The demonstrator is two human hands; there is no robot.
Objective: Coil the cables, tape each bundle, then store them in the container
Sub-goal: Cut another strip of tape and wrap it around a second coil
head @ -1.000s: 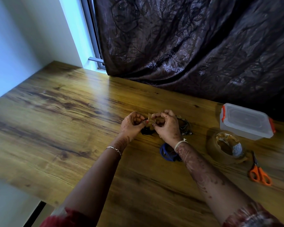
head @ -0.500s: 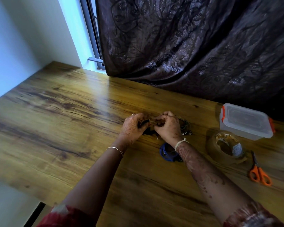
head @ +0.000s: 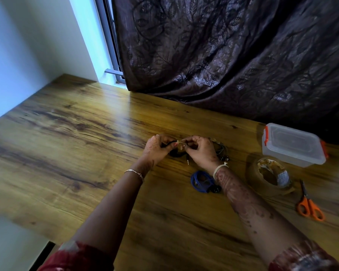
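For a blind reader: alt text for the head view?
Left hand and right hand pinch a tape strip onto a black cable coil over a wooden table. Nearby lie a blue coil, tape roll, scissors and lidded container.

Table [head: 67, 143]: amber-brown wood grain with dark streaks. Curtain [head: 223, 55], upper right: dark brown, glossy leaf pattern. Wall [head: 27, 55], upper left: pale blue-white. Box [head: 294, 147], right: clear, with orange clasps [head: 266, 136]. Tape [head: 252, 173], below it: tan. Scissors [head: 310, 207], lower right: orange handles. Blue cable [head: 200, 180], centre; black cable [head: 176, 153], just above. Right hand [head: 202, 151] and forearm: reddish-brown henna tracery. Sleeves [head: 76, 259], bottom edge: red.
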